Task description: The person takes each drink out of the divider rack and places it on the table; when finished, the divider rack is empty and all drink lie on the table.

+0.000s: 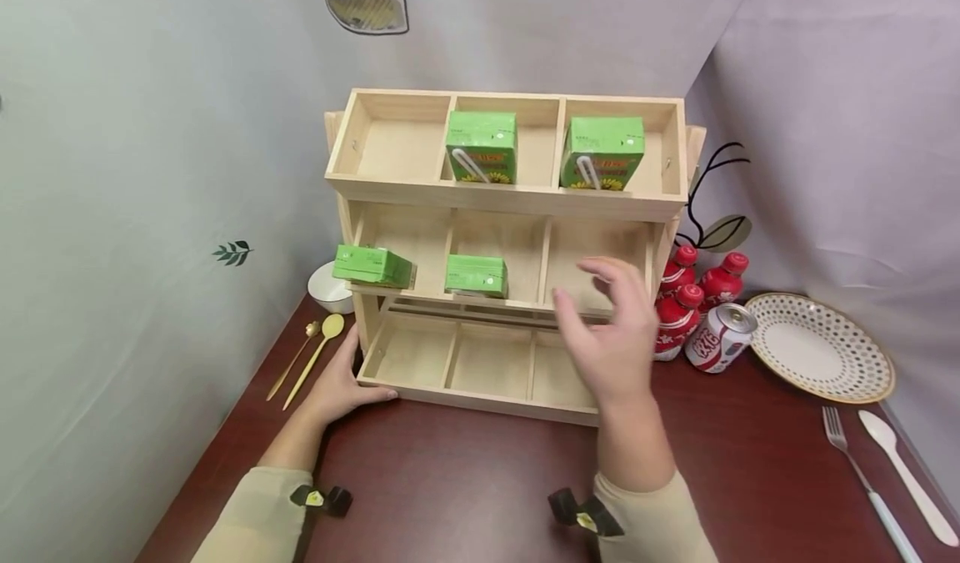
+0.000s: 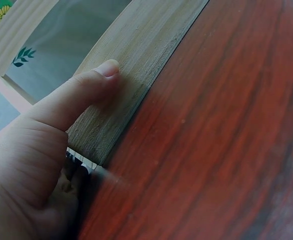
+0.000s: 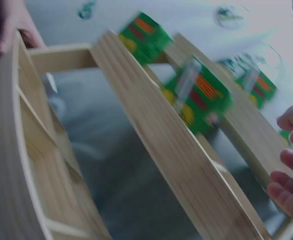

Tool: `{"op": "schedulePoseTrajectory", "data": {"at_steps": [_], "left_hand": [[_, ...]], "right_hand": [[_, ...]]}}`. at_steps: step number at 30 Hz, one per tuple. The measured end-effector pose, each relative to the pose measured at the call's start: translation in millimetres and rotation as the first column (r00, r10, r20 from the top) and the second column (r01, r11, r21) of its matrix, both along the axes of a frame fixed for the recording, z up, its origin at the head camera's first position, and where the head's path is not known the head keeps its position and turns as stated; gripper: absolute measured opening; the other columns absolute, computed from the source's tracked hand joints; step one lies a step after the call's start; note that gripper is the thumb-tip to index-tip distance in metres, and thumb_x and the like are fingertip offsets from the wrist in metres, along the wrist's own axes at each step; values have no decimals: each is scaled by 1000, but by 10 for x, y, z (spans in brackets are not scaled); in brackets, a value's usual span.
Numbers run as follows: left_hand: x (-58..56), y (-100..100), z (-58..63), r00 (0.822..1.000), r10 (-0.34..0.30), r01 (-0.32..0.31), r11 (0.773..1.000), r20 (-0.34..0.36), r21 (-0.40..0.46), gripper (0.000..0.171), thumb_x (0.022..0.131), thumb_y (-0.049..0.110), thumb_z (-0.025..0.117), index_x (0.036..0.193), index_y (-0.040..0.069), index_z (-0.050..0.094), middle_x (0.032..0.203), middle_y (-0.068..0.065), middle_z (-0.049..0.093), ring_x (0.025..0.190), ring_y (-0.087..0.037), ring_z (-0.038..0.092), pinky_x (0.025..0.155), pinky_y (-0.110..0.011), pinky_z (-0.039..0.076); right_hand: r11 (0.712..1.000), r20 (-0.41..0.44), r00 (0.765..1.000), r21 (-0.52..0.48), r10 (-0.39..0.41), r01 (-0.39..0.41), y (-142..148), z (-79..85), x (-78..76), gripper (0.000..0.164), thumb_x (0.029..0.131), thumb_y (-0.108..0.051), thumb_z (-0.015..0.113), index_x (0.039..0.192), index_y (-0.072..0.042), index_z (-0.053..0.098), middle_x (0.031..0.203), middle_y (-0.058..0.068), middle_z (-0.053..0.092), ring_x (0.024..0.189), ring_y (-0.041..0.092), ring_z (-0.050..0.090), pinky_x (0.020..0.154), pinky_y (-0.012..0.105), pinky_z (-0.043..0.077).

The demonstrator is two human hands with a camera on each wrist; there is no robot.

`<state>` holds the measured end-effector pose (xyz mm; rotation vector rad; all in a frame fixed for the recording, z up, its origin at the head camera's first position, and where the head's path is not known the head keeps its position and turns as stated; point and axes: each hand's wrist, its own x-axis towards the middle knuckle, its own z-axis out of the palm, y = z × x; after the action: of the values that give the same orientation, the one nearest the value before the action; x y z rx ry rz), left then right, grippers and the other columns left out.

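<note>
A three-tier wooden rack [image 1: 487,402] stands on the dark red table. At its lower left corner my left hand [image 1: 341,389] grips the bottom tray, and the left wrist view shows the thumb [image 2: 94,82] lying on the front board. My right hand [image 1: 618,342] hangs before the right side of the middle tier, fingers bent and apart, holding nothing. Green drink cartons sit in the rack: one top middle [image 1: 480,148], one top right [image 1: 603,153], one middle-tier left [image 1: 371,266], one middle-tier centre [image 1: 476,276]. Straws show on the top two.
Right of the rack stand red bottles [image 1: 677,321], a can [image 1: 720,338] and a dotted plate [image 1: 821,346], with a fork [image 1: 855,454] and a white spoon [image 1: 907,471] in front. On the left lie a white bowl [image 1: 328,288] and gold spoons [image 1: 315,359]. Cloth walls surround the table.
</note>
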<state>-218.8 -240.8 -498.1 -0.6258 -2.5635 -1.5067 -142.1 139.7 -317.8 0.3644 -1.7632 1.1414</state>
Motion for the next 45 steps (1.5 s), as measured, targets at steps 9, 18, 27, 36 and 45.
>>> {"op": "schedulePoseTrajectory", "data": {"at_steps": [9, 18, 27, 36, 45], "left_hand": [[147, 127, 302, 1000, -17, 17, 1000, -5, 17, 131, 53, 19, 97, 156, 17, 16, 152, -10, 32, 135, -27, 33, 106, -41, 25], [177, 152, 347, 1000, -21, 21, 1000, 0, -8, 130, 55, 17, 97, 156, 14, 15, 153, -12, 30, 136, -27, 32, 107, -36, 26], [182, 119, 327, 1000, 1, -1, 1000, 17, -24, 132, 55, 20, 97, 156, 16, 12, 154, -8, 29, 136, -24, 32, 105, -29, 27], [186, 127, 338, 1000, -8, 8, 1000, 4, -14, 131, 54, 18, 97, 156, 14, 14, 153, -10, 29, 136, -26, 31, 104, -21, 25], [185, 119, 325, 1000, -4, 4, 1000, 4, -14, 132, 54, 19, 97, 156, 15, 14, 154, -11, 29, 137, -27, 31, 107, -34, 24]], "right_hand": [[938, 136, 985, 314, 107, -145, -302, -219, -155, 70, 82, -16, 75, 144, -6, 43, 149, 8, 39, 137, 25, 35, 110, 45, 28], [870, 142, 978, 450, 153, -202, -453, -318, -191, 76, 83, -12, 73, 148, -3, 35, 154, 13, 28, 141, 31, 25, 112, 47, 21], [922, -23, 984, 353, 177, -157, -491, -376, -260, 51, 81, 3, 70, 130, -1, 57, 124, 19, 53, 118, 29, 51, 102, 33, 39], [910, -74, 988, 403, 139, -98, -492, -405, -276, 48, 75, 11, 60, 121, -3, 66, 108, 17, 54, 107, 32, 52, 93, 35, 43], [895, -34, 980, 414, 195, -164, -419, -348, -258, 40, 75, 11, 68, 114, 0, 66, 117, 16, 61, 119, 33, 55, 102, 33, 40]]}}
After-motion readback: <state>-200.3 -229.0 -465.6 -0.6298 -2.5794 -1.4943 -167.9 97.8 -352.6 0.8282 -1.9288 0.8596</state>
